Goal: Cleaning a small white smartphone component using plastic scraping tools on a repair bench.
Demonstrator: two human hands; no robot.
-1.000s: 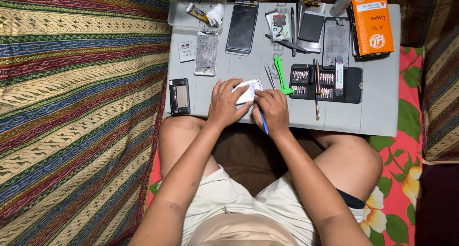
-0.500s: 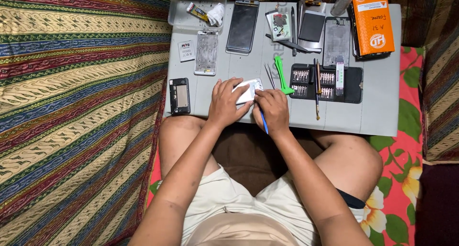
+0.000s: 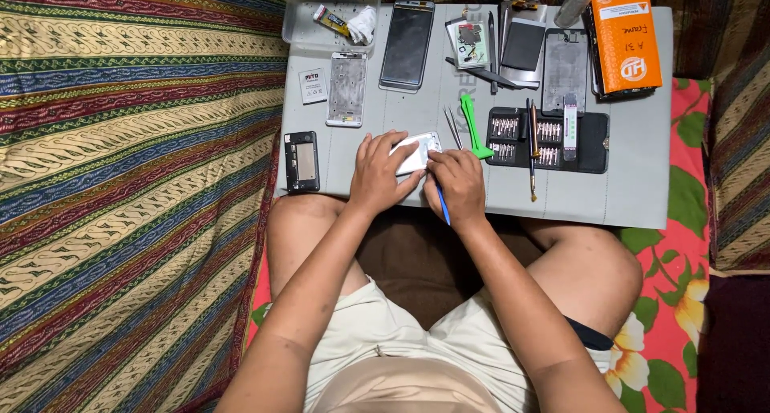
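Overhead view of a grey work mat [image 3: 634, 196] laid across the lap of a seated person, with striped woven cloth [image 3: 136, 180] to its left and a red floral fabric [image 3: 674, 301] beneath its right edge. At the mat's near edge, the left hand [image 3: 383, 171] lies flat over a white phone part [image 3: 417, 152], fingers spread and pressing it down. The right hand [image 3: 457, 184] touches the same part from the right, its fingers closed around a thin blue tool [image 3: 443, 206] whose shaft runs back toward the wrist. Just right of the white phone part lie metal tweezers [image 3: 453, 127] and a green pry tool [image 3: 473, 128]; further right sits a black screwdriver-bit case [image 3: 589, 144]. Left of it rests a small black phone body [image 3: 302, 160]. Beyond it lie a white phone frame [image 3: 347, 88], a dark phone [image 3: 407, 44], a clear plastic tray [image 3: 321, 28] and, far right, an orange box [image 3: 626, 38]. Most of the white phone part is hidden under the hands, and the working tip of the blue tool cannot be made out.
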